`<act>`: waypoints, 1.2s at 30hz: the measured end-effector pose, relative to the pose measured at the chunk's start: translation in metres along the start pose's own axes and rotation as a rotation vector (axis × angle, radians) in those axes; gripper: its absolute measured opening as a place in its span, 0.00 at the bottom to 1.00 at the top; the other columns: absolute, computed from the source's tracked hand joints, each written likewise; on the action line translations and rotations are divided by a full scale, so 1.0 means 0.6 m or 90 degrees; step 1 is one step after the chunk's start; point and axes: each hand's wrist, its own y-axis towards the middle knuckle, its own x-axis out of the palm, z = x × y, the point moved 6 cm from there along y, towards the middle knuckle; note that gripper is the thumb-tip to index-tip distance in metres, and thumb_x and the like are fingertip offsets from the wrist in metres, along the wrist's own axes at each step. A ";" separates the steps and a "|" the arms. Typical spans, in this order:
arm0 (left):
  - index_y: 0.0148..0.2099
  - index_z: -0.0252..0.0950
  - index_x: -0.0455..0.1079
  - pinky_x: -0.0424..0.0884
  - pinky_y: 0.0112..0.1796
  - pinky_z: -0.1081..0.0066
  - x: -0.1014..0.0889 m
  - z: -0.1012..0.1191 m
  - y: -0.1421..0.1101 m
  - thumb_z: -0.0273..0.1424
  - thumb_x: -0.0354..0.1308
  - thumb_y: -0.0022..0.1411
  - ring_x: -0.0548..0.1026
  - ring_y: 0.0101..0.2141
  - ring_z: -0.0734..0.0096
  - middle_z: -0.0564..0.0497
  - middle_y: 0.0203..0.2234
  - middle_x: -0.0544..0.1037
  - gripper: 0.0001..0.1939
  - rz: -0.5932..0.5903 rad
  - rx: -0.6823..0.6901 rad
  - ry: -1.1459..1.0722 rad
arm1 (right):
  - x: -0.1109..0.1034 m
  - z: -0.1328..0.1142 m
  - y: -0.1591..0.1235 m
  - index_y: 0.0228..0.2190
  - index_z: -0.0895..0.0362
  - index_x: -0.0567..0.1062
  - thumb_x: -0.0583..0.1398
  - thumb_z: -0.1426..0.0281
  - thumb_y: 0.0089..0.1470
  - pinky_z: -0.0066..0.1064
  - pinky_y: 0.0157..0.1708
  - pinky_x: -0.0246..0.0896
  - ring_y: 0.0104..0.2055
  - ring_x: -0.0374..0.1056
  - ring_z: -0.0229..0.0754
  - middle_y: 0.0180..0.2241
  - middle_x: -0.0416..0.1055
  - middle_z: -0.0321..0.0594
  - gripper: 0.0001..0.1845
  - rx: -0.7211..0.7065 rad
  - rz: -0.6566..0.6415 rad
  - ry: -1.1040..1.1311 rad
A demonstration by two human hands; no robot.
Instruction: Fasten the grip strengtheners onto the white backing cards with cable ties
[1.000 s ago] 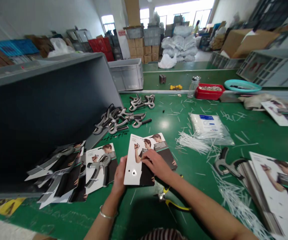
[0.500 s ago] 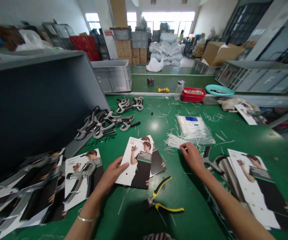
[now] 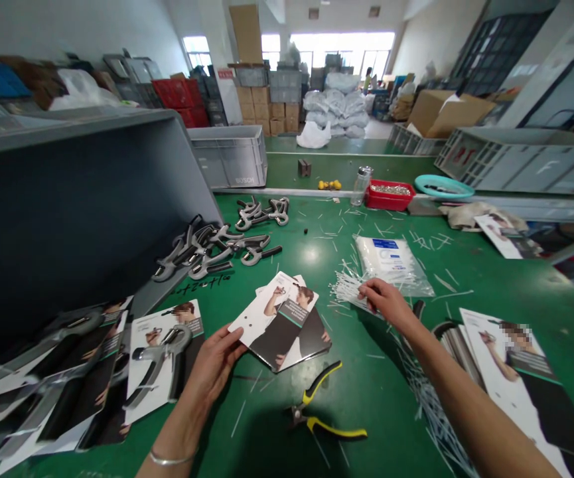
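Observation:
My left hand [image 3: 221, 355] pinches a printed card [image 3: 279, 318] by its punched left corner, thumb on top. The card is tilted over a second printed card [image 3: 311, 335] beneath it. My right hand [image 3: 385, 302] is closed at the edge of a pile of white cable ties [image 3: 347, 284], thumb and forefinger pinching at the strips. Behind the pile lies a clear bag [image 3: 389, 262] of cable ties. Yellow-handled cutting pliers [image 3: 311, 405] lie spread on the green table between my arms. To the left, a hand grip [image 3: 162, 358] rests on another card.
Grey and black hand grips [image 3: 212, 245] lie heaped before a large tipped grey bin [image 3: 92, 199]. Carded grips [image 3: 52, 372] are piled at the left. A stack of cards [image 3: 510, 385] stands beyond my right forearm. A red tray [image 3: 390, 196] and glass jar [image 3: 361, 186] stand behind.
My left hand has turned the card clockwise and shifted it slightly over the one below. My right hand stays at the cable ties. The view has moved slightly.

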 end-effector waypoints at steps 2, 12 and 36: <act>0.44 0.33 0.76 0.77 0.40 0.71 0.006 0.011 0.003 0.28 0.69 0.52 0.79 0.40 0.66 0.45 0.43 0.81 0.16 0.006 0.024 0.005 | 0.017 -0.011 -0.008 0.32 0.56 0.71 0.58 0.54 0.57 0.28 0.22 0.59 0.20 0.62 0.35 0.27 0.72 0.34 0.17 0.004 -0.046 0.192; 0.46 0.33 0.75 0.73 0.35 0.72 0.016 0.051 -0.024 0.38 0.70 0.50 0.79 0.34 0.66 0.45 0.40 0.82 0.23 -0.039 0.083 0.117 | 0.081 -0.062 -0.029 0.33 0.58 0.74 0.65 0.54 0.52 0.28 0.27 0.64 0.23 0.66 0.35 0.22 0.70 0.32 0.19 0.016 -0.082 0.395; 0.43 0.33 0.77 0.61 0.26 0.76 0.066 0.063 -0.042 0.41 0.64 0.55 0.69 0.26 0.73 0.50 0.30 0.78 0.18 -0.091 0.181 0.238 | 0.217 -0.260 -0.129 0.43 0.52 0.71 0.54 0.71 0.64 0.40 0.47 0.66 0.45 0.71 0.46 0.41 0.74 0.44 0.08 -0.446 0.028 0.021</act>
